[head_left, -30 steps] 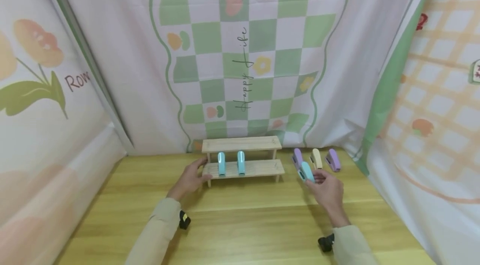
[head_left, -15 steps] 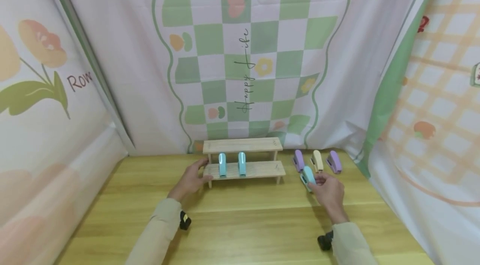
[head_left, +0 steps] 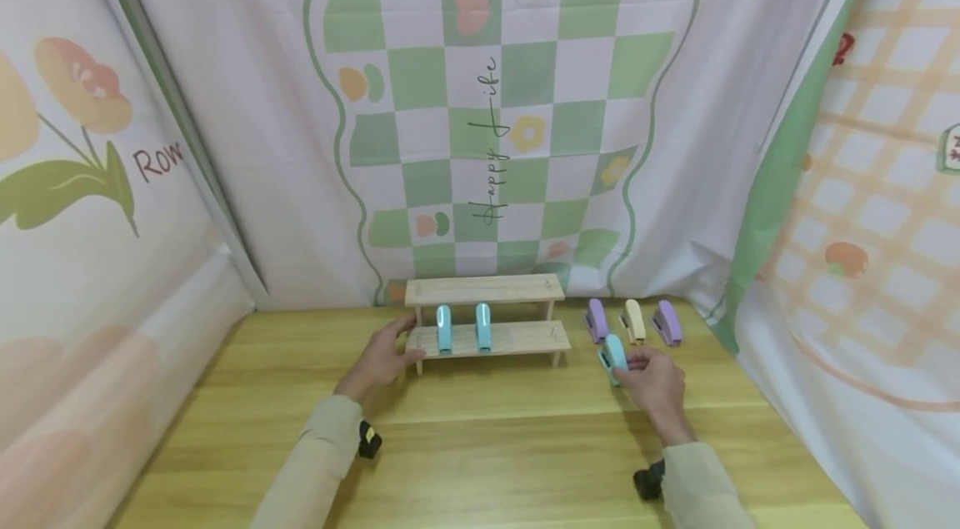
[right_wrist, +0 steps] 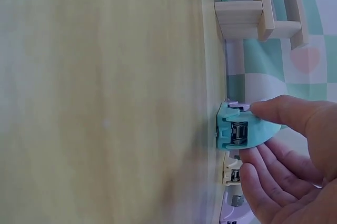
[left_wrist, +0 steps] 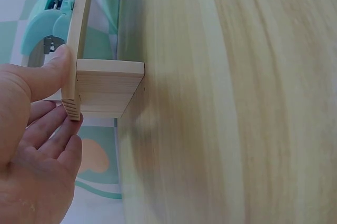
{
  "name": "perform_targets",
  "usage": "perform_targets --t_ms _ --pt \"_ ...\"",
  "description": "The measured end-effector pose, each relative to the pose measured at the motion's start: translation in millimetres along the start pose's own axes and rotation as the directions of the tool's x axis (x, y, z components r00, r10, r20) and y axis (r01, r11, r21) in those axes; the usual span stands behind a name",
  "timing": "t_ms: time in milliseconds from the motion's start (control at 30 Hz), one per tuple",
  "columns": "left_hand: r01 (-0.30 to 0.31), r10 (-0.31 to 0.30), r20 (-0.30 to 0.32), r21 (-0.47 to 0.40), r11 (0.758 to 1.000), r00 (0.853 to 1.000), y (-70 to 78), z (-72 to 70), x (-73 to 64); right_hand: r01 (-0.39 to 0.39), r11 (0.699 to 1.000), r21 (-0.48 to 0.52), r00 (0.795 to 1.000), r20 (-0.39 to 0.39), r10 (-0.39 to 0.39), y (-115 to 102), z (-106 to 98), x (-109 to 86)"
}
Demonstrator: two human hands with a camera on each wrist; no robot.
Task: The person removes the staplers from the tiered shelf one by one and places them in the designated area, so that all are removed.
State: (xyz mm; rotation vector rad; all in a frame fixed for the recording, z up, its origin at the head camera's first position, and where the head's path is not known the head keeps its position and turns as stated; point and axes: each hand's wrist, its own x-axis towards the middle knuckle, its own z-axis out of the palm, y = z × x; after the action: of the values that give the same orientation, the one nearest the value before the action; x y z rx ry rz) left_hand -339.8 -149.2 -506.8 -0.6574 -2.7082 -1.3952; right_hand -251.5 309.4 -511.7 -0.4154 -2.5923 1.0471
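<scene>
- The right hand (head_left: 654, 383) pinched a blue stapler (head_left: 615, 356) just in front of a purple one (head_left: 597, 321) and a cream one (head_left: 634, 321).
- The left hand (head_left: 380, 358) gripped the left end of the rack (head_left: 483, 289).
- Two more blue staplers (head_left: 483, 327) sat on the low step (head_left: 525, 336).

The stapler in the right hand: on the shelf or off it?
Off. The right hand pinches the blue stapler right of the wooden shelf, with table showing between them.
</scene>
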Motion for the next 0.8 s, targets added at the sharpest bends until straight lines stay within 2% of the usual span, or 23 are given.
perform_targets --t_ms 167,367,567,667,800 --pt "0.021 -0.021 0.013 -0.016 1.000 1.000 0.3 -0.8 -1.8 0.024 1.000 -0.016 0.999 0.028 -0.024 -2.6 -3.1 -4.0" --pt "0.028 -0.028 0.024 -0.013 1.000 0.999 0.5 -2.3 -1.0 0.150 0.988 -0.034 0.985 0.092 -0.146 -17.9 -17.9 -9.6" --pt "0.027 -0.027 0.024 -0.012 1.000 0.999 1.6 -3.3 -0.4 0.265 0.964 -0.005 0.955 0.144 -0.261 -56.3 -21.4 -17.3" --pt "0.019 -0.019 0.020 -0.004 1.000 1.000 0.7 -2.7 -0.4 0.310 0.950 0.032 0.938 0.154 -0.312 -78.2 -14.3 -21.8" --pt "0.017 -0.017 0.017 -0.013 1.000 1.000 0.3 -1.0 -0.5 0.325 0.942 0.078 0.924 0.186 -0.334 -106.0 4.3 -25.7"
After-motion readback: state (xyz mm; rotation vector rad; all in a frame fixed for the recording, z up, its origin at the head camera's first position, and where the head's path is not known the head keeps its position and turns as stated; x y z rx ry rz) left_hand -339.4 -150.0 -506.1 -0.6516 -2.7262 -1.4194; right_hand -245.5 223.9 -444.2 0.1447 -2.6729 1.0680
